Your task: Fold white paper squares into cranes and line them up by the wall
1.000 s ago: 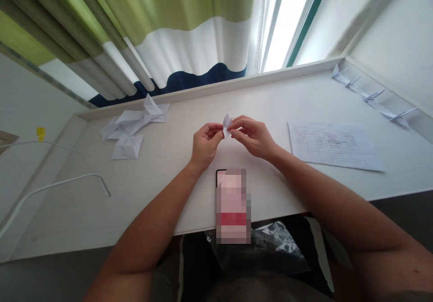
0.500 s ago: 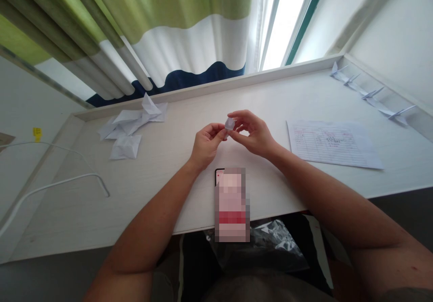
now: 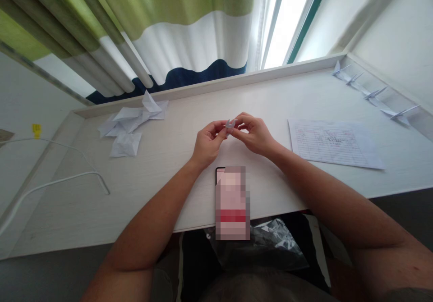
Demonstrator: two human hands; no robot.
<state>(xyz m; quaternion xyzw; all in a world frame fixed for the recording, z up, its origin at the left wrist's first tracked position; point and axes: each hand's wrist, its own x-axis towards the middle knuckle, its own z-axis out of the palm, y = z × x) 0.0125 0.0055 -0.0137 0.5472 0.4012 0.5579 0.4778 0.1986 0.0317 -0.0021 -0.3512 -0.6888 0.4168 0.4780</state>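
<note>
My left hand (image 3: 209,142) and my right hand (image 3: 253,134) meet above the middle of a white desk (image 3: 176,157). Between their fingertips, both hands pinch a small piece of folded white paper (image 3: 230,124), which is partly hidden by my fingers. A loose pile of creased white paper (image 3: 126,128) lies to the left of my hands. Below them, a phone (image 3: 232,203) with a pixelated screen rests at the desk's front edge.
Several folded paper cranes (image 3: 372,93) stand in a row along the back right of the desk. A ruled printed sheet (image 3: 333,143) lies to the right of my hands. A white cable (image 3: 57,182) curves across the left. A plastic bag (image 3: 267,243) shows below the front edge.
My hands have drawn closer together around the folded paper. The paper now shows a small point at the top, not the rounder lump seen earlier.
</note>
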